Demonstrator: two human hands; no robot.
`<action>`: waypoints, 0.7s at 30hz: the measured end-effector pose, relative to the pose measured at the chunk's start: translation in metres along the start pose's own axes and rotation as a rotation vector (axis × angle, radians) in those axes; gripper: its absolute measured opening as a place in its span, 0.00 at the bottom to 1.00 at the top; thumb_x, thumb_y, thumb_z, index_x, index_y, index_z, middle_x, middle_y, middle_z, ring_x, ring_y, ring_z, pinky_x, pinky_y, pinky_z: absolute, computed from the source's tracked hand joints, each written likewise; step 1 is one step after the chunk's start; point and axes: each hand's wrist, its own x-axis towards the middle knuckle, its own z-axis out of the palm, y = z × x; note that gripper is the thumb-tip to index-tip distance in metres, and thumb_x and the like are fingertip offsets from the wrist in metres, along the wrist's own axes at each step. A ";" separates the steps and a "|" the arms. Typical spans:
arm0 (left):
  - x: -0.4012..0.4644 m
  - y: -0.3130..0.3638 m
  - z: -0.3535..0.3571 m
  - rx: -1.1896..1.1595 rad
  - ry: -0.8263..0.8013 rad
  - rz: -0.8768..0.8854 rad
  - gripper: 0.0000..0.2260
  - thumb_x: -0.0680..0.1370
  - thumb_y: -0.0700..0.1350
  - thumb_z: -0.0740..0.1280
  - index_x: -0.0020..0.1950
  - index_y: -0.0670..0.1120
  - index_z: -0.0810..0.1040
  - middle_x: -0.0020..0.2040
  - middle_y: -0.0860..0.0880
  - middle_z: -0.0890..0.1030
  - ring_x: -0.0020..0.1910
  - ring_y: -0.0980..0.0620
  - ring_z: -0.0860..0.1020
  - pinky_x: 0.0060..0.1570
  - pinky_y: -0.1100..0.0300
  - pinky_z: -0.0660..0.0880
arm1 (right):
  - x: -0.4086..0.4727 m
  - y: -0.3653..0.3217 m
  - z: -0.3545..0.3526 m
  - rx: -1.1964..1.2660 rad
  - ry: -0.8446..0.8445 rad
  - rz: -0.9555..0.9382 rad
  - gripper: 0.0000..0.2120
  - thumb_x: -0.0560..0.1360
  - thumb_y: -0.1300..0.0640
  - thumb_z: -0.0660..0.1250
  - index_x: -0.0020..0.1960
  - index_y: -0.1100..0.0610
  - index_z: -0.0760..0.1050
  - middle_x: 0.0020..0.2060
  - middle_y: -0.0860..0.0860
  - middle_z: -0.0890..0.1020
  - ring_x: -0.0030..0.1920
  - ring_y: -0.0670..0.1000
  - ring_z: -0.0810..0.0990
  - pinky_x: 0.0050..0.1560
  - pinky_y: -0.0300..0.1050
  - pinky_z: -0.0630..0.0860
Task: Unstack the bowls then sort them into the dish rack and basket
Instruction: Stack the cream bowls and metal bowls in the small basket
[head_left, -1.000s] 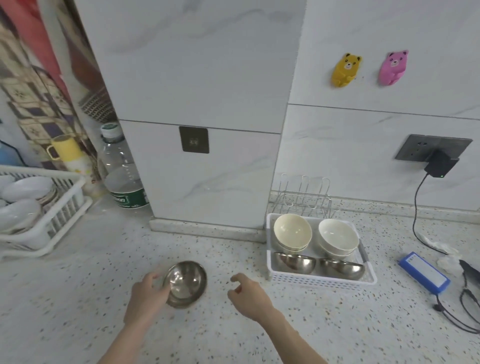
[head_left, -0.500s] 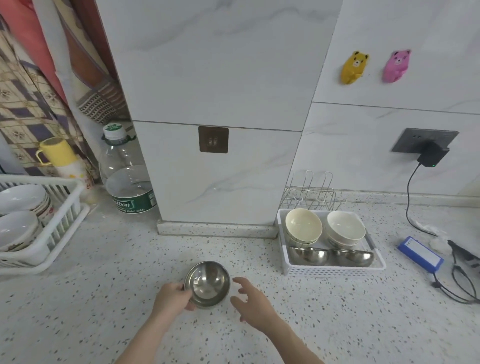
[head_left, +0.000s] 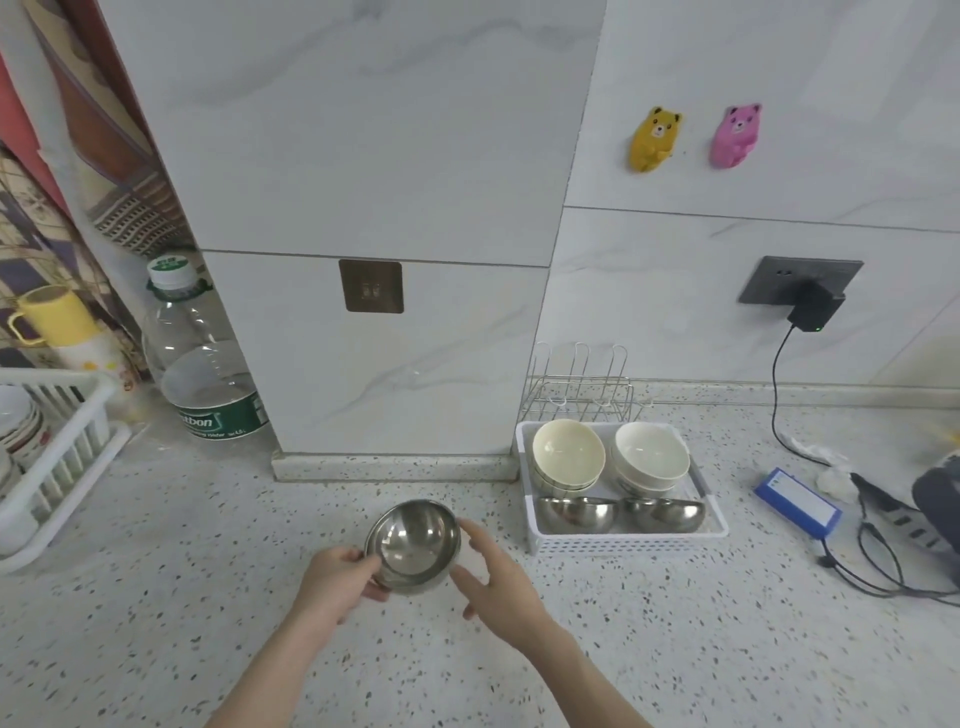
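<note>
A steel bowl (head_left: 414, 541) is tilted toward me above the speckled counter (head_left: 171, 597). My left hand (head_left: 337, 582) grips its left rim. My right hand (head_left: 498, 582) is at the bowl's right side, fingers spread and touching or nearly touching it. To the right, a white basket (head_left: 623, 543) holds a cream bowl stack (head_left: 568, 457), a white bowl stack (head_left: 652, 457) and two steel bowls (head_left: 576, 512) (head_left: 665, 512) on edge. At the far left, a white dish rack (head_left: 62, 467) holds white plates or bowls.
A large water bottle (head_left: 205, 364) and a yellow cup (head_left: 52, 317) stand at the back left. A wire rack (head_left: 582, 387) sits behind the basket. A blue box (head_left: 797, 501), black cables (head_left: 883, 561) and a plugged charger (head_left: 813, 312) are on the right.
The view has shifted left to right. My left hand has carried the steel bowl rightward and tilted it. My right hand has come up against its right side.
</note>
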 end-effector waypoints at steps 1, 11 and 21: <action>-0.002 0.010 0.004 -0.016 -0.022 0.002 0.04 0.79 0.42 0.67 0.48 0.42 0.79 0.32 0.42 0.85 0.19 0.56 0.62 0.19 0.64 0.57 | -0.001 -0.001 -0.012 0.008 0.017 -0.033 0.25 0.80 0.45 0.61 0.73 0.34 0.57 0.67 0.41 0.67 0.36 0.45 0.85 0.45 0.38 0.78; -0.017 0.115 0.086 0.020 -0.181 0.129 0.10 0.78 0.48 0.64 0.48 0.43 0.82 0.39 0.45 0.86 0.24 0.55 0.65 0.21 0.66 0.56 | -0.009 0.016 -0.144 0.156 0.188 -0.121 0.03 0.77 0.48 0.66 0.48 0.41 0.74 0.42 0.41 0.82 0.29 0.45 0.81 0.33 0.44 0.81; -0.016 0.161 0.164 0.126 -0.134 0.291 0.17 0.83 0.58 0.53 0.51 0.50 0.77 0.41 0.47 0.79 0.30 0.54 0.73 0.22 0.66 0.65 | 0.019 0.058 -0.210 0.070 0.263 0.021 0.15 0.78 0.37 0.57 0.45 0.46 0.75 0.30 0.46 0.81 0.26 0.43 0.73 0.31 0.37 0.71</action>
